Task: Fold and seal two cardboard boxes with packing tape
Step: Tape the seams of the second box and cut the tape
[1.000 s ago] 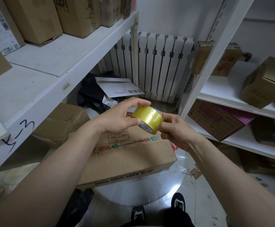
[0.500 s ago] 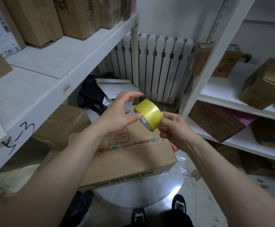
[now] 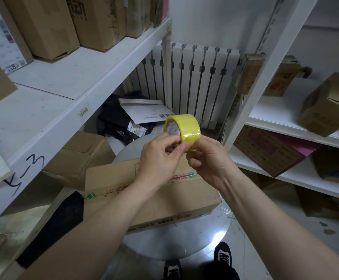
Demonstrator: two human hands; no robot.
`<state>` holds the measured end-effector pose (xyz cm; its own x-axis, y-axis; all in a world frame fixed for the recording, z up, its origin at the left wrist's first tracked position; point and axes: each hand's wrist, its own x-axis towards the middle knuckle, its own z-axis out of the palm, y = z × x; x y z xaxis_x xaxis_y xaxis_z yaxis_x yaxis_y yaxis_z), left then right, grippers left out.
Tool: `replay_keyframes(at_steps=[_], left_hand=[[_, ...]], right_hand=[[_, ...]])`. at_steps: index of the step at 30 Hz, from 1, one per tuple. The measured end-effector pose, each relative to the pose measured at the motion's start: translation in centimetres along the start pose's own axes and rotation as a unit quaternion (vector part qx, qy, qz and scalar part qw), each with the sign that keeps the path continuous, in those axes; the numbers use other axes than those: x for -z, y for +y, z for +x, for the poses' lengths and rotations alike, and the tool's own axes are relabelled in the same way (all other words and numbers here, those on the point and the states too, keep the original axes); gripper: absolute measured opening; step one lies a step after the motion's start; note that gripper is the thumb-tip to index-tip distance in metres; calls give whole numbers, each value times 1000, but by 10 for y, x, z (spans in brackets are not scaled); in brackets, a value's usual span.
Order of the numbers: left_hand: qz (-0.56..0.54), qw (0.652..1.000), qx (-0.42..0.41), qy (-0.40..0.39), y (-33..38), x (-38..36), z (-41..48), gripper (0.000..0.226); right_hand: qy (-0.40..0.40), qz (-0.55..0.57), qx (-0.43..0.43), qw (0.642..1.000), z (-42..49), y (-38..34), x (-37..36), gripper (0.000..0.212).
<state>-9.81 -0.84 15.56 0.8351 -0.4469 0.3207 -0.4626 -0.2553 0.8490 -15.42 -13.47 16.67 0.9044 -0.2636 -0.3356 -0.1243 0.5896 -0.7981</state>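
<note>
Gripping the tape roll [image 3: 187, 127] with my left hand [image 3: 160, 158] at its seven o'clock, my right hand [image 3: 210, 161] pinches at five; the cardboard box [image 3: 154, 201] lies at six.

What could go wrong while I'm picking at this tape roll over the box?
1. The left hand and right hand grip only the lower part of the tape roll in mid-air, so it could slip and drop onto the box.
2. The box seems to overhang the round table at its left end, so pressing tape down there might tip it.
</note>
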Motion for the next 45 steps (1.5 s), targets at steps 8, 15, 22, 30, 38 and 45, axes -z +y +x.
replay_keyframes(at_steps=[8, 15, 22, 30, 38, 45], left_hand=[[39, 999, -36, 4, -1, -2, 0, 28], [17, 999, -25, -17, -7, -1, -1, 31], [15, 1000, -17, 0, -7, -3, -3, 30], [27, 999, -32, 10, -7, -7, -4, 37], [19, 1000, 1, -2, -8, -6, 0, 38], [-16, 1000, -1, -17, -6, -2, 1, 46]], right_hand=[[46, 23, -5, 999, 0, 5, -5, 31], [31, 63, -43, 997, -2, -4, -5, 15], [24, 58, -37, 997, -6, -3, -7, 31], [46, 54, -31, 997, -4, 1, -7, 31], [54, 74, -49, 995, -4, -2, -6, 21], [23, -24, 5, 999, -1, 3, -4, 33]])
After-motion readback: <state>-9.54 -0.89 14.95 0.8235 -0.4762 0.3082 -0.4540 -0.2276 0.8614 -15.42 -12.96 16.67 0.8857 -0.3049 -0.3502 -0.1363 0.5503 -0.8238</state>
